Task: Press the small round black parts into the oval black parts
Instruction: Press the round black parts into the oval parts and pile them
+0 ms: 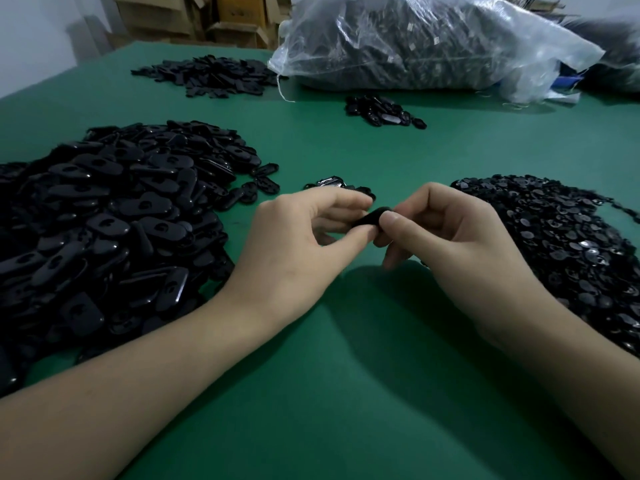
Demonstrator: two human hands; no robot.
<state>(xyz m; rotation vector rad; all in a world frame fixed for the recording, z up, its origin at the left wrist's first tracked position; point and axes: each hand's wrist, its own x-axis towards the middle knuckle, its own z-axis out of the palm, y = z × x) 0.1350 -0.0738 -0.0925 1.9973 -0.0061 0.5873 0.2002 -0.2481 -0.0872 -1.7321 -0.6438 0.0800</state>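
Between my two hands, above the green table, is one oval black part (370, 218). My left hand (308, 237) pinches it with thumb and fingertips from the left. My right hand (446, 233) grips its right end, with the thumb on top. Whether a small round part sits in it is hidden by my fingers. A big heap of oval black parts (104, 230) lies at the left. On the right spreads a heap of small round black parts (561, 244).
Just beyond my hands lie a few loose black parts (329, 185). Farther back are a small pile of black parts (381, 110), a flat pile of black pieces (211, 76) and a large clear plastic bag (433, 43) full of dark parts. Cardboard boxes (194, 15) stand behind the green table (346, 375).
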